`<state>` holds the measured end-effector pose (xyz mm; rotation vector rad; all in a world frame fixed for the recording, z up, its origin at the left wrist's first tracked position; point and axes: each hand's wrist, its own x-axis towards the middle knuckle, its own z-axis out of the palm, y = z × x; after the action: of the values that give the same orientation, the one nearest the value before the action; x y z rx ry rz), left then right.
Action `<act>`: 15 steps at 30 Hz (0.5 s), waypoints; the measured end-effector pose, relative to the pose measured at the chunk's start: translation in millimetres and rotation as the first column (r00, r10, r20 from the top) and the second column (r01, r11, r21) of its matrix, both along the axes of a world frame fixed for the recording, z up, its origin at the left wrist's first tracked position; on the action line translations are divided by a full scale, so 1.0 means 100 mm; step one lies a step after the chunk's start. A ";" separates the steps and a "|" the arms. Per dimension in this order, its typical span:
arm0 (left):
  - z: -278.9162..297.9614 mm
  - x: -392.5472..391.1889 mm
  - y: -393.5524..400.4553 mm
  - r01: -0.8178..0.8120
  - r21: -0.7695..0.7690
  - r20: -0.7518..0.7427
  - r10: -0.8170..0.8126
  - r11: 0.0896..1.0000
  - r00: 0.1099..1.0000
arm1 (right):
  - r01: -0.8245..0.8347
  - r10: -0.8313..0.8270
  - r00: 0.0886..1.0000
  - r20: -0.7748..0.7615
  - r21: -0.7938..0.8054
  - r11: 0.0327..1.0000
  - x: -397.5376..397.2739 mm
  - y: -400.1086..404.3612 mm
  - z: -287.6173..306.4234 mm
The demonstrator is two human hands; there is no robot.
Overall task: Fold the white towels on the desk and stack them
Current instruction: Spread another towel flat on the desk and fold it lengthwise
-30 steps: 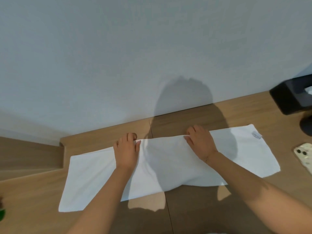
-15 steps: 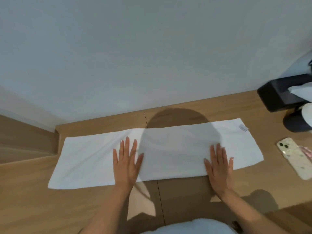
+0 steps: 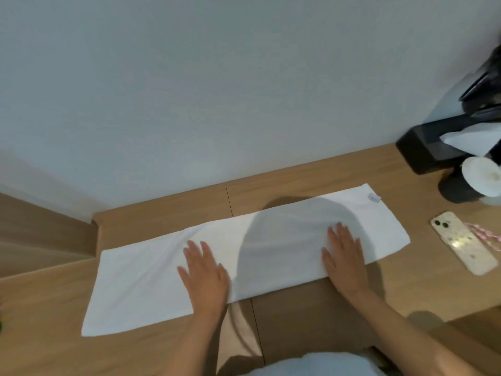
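Observation:
A white towel lies folded lengthwise into a long strip across the wooden desk, running from lower left to upper right, with a small tag at its far right corner. My left hand presses flat on the strip left of its middle, fingers straight. My right hand lies flat on the right part, palm over the near edge. Neither hand grips the cloth.
A phone with a pink strap lies right of the towel. Behind it stand a black tissue box and a dark cup with a white lid. The wall runs close behind the desk. White cloth shows at the bottom edge.
Both hands came off the towel's far edge after folding it over, flattened onto the near part, and have slid slightly outward along the strip. The view shifted a little.

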<state>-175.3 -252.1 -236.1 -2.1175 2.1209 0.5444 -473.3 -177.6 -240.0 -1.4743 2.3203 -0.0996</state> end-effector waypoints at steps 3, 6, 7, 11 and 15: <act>0.12 -0.42 -0.04 0.229 -0.160 -0.234 -0.262 0.960 0.936 | -0.199 0.208 0.977 0.052 -0.133 0.971 0.07 -0.21 0.12; 0.08 -0.92 -0.18 0.354 -0.143 -0.265 -0.381 0.924 0.886 | -0.384 0.396 0.915 0.081 -0.128 0.914 0.17 -0.48 0.08; 0.02 -1.03 -0.23 0.356 -0.100 -0.240 -0.370 0.929 0.898 | -0.422 0.431 0.898 0.089 -0.106 0.900 0.17 -0.55 0.03; -0.23 -1.15 -0.31 0.347 -0.037 0.019 -0.347 0.937 0.938 | -0.512 0.511 0.859 -0.034 -0.028 0.859 -0.13 -0.66 -0.20; -0.29 -1.17 -0.28 0.316 -0.044 0.059 -0.313 0.948 0.948 | -0.310 0.305 0.944 -0.123 -0.022 0.950 -0.84 -0.64 -0.30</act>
<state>-292.7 -280.4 -264.9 -1.7401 2.4005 0.3974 -557.7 -241.8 -270.0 -1.8913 2.1537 0.0270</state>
